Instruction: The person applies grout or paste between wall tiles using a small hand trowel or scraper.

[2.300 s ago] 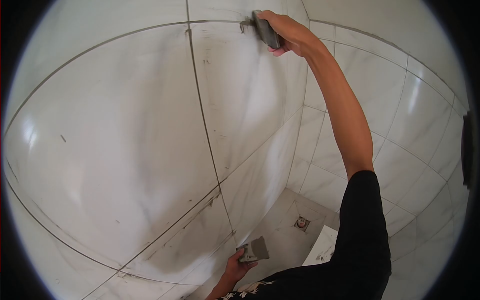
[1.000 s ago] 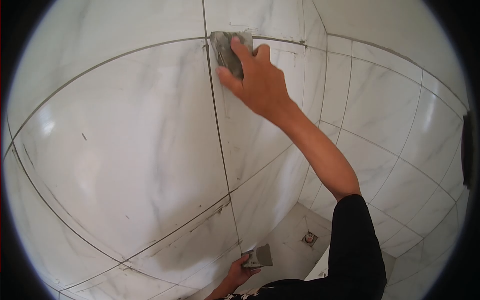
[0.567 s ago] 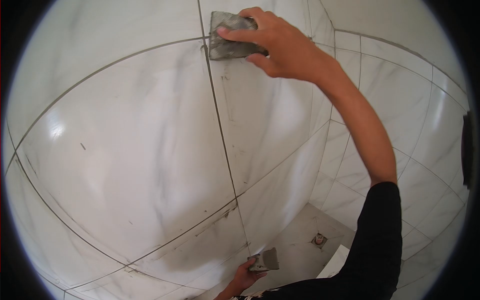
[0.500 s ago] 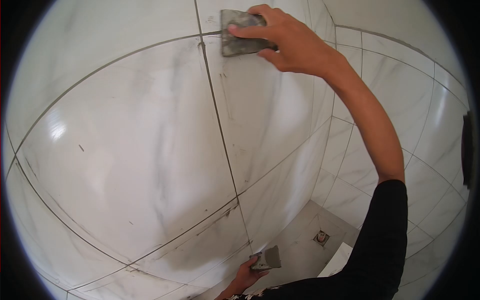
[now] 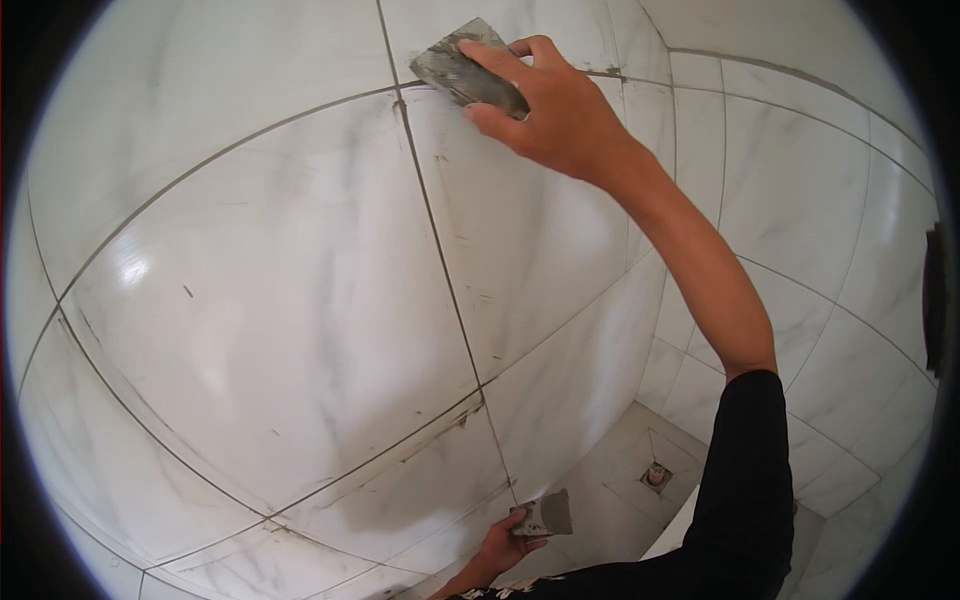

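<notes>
My right hand [image 5: 565, 110], raised at the top of the view, grips a flat grey scraper [image 5: 465, 65] smeared with grout. Its blade lies tilted against the white marbled wall tile [image 5: 270, 270], over the horizontal joint just right of where two dark grout lines [image 5: 400, 95] cross. Low in the view, my left hand [image 5: 505, 545] is closed around a second scraper [image 5: 545, 515] that carries a patch of grey grout. This one is held apart from my right hand, below the tiles. Fingers of both hands partly cover the scrapers.
Grout smears [image 5: 440, 430] mark the tiles along the lower joint. A square floor drain [image 5: 656, 476] sits in the grey floor at lower right. Near my dark sleeve is a white edge [image 5: 672, 530]. Another tiled wall [image 5: 790, 190] meets this one on the right, with a dark object [image 5: 935, 300] at the far edge.
My right hand has turned the scraper so that it tilts, and shifted it slightly left toward the crossing joints. The left hand still holds its scraper, barely moved.
</notes>
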Tool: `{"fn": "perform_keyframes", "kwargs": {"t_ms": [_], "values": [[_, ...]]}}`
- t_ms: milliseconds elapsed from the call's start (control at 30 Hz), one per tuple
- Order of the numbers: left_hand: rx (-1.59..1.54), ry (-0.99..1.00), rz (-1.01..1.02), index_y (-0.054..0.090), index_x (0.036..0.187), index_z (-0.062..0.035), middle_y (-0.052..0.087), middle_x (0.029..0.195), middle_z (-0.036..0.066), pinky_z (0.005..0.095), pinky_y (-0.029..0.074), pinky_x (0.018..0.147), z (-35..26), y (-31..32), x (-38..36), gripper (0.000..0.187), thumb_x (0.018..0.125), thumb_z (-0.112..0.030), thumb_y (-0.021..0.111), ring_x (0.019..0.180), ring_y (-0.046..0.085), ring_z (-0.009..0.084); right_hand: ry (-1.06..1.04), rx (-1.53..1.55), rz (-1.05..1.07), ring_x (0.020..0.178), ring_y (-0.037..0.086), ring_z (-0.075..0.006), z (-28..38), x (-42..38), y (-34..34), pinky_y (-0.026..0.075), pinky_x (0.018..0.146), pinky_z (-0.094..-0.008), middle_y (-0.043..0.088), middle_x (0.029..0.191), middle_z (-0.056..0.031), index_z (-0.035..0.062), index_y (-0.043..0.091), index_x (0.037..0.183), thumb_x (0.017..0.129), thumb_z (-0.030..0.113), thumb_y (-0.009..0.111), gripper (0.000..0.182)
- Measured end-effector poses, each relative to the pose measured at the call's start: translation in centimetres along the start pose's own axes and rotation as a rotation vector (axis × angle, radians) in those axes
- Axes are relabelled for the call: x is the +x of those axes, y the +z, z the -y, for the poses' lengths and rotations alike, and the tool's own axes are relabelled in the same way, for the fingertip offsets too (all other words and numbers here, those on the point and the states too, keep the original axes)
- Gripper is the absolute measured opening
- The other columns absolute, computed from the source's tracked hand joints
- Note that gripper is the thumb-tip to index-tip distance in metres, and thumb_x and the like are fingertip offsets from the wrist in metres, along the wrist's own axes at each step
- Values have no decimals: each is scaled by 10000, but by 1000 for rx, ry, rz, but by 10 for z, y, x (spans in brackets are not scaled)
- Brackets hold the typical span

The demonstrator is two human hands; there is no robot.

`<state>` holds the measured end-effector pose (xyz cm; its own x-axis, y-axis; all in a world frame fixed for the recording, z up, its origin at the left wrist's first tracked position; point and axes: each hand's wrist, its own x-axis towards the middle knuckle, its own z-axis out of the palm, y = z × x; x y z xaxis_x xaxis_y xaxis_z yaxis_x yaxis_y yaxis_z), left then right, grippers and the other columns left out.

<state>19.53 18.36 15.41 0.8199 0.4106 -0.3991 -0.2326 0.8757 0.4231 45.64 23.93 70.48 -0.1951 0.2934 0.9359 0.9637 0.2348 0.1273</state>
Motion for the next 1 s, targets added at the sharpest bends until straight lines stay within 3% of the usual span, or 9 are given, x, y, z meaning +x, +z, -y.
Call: {"fn": "perform_keyframes", "kwargs": {"t_ms": [133,200,333,433,500,600,700,833,1000], "values": [[-16,8,-21,543,1306,-108,652,1225,101,506,520,941,2,-2,-5,360,988,-276,558,1129,637,327,45,39,-41,866,649,-273,22,0,11,545,812,-373,532,1195,-183,219,569,1391,870,415,678,568],[-19,1,-84,533,1331,-118,621,1283,100,531,496,961,4,-2,-7,391,973,-269,576,1178,599,330,172,16,5,851,647,-267,28,-2,13,546,789,-367,533,1170,-183,214,584,1380,862,433,671,569],[-4,1,-82,534,1334,-126,616,1293,94,533,490,970,3,-8,-4,394,972,-275,575,1191,592,325,202,-80,143,838,638,-261,28,-10,3,544,771,-362,540,1116,-171,207,605,1359,839,431,674,571],[-10,-25,-119,532,1340,-129,623,1283,90,532,501,959,-1,-3,-5,401,971,-280,575,1182,601,321,134,-148,180,824,627,-256,19,-14,-12,539,762,-355,553,1042,-155,214,613,1352,817,390,674,566],[35,-51,-42,518,1358,-123,600,1315,95,529,461,997,-2,-14,5,420,975,-287,570,1234,563,310,-122,-61,-47,759,614,-286,10,-4,-5,529,674,-407,575,999,-198,206,656,1296,812,312,654,496],[46,-93,-65,505,1376,-139,577,1350,82,532,390,1039,-4,-12,13,444,971,-310,568,1281,520,307,-251,-173,-45,822,616,-295,4,12,8,526,686,-413,593,1051,-186,237,675,1276,794,269,666,483],[83,-77,-208,527,1345,-139,594,1341,94,558,296,1104,-7,21,8,415,972,-317,563,1289,516,322,-205,-197,73,888,625,-291,-29,9,-7,529,735,-385,598,1094,-150,294,694,1254,791,155,639,486],[132,-106,-229,526,1346,-152,598,1339,83,562,293,1102,-8,29,13,415,966,-315,557,1284,518,328,-57,-270,164,972,639,-296,-109,-4,-22,541,806,-377,594,1266,-128,340,694,1242,723,48,652,597],[131,-93,-264,516,1361,-142,595,1343,81,554,302,1097,-5,36,16,426,970,-309,541,1273,527,321,38,-183,167,1069,633,-285,-227,-4,-18,541,817,-398,582,1307,-46,385,706,1206,646,2,650,680]]}}
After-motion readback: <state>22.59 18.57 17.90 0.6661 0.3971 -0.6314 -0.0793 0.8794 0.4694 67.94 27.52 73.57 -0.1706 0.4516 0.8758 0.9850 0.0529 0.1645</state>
